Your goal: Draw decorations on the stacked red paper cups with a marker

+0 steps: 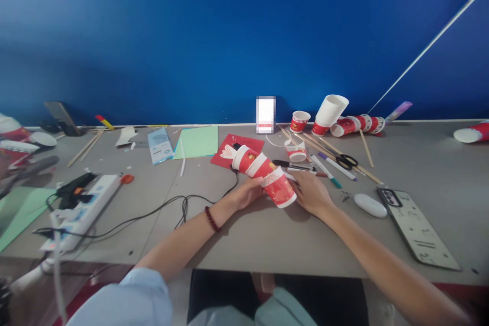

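Observation:
A row of red-and-white paper cups (257,167), fitted end to end, slants across the middle of the table. My left hand (246,192) closes round its underside, near the last cup; some of its fingers are hidden behind the cups. Just right of that cup is my right hand (311,191), fingers curled by a small white thing (289,177) that I cannot make out. Behind the cups lies a red sheet (246,143), with a white heart-like cutout (228,152) at the row's far end. Black and white pens (296,165) lie just beyond my right hand.
At right are scissors (347,162), markers (336,165), wooden sticks (367,148), a white case (370,205) and a phone (418,229). More cups (330,112) stand by the blue wall. Leftward, a cable (153,209) runs from a power strip (86,214); green paper (198,141) lies farther back.

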`<act>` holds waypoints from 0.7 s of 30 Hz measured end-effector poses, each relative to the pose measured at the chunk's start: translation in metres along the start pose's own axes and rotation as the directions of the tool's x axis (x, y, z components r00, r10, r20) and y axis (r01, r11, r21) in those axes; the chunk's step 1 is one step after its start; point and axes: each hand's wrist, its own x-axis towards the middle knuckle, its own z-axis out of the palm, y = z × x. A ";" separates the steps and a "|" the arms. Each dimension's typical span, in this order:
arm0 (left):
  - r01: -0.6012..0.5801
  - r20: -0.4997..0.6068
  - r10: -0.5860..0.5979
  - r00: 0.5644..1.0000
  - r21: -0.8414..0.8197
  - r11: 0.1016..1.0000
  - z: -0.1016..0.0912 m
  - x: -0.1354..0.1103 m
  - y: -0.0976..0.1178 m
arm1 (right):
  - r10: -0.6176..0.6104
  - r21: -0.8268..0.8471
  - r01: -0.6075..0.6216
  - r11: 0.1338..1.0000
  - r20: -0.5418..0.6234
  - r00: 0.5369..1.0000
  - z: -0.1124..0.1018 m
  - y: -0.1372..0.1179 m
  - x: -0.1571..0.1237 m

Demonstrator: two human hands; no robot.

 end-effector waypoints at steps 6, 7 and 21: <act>-0.005 0.007 0.005 1.000 -0.005 1.000 0.001 0.000 0.000 | -0.072 -0.099 0.075 0.992 0.034 0.997 0.006 0.008 0.003; -0.005 0.009 0.005 1.000 -0.002 1.000 0.001 0.000 0.000 | -0.073 -0.093 0.074 0.993 0.018 0.997 0.006 0.010 0.004; 0.021 0.067 -0.022 0.998 0.022 1.000 0.001 0.001 0.004 | 0.175 -0.071 -0.199 0.977 -0.255 0.951 -0.016 0.041 0.012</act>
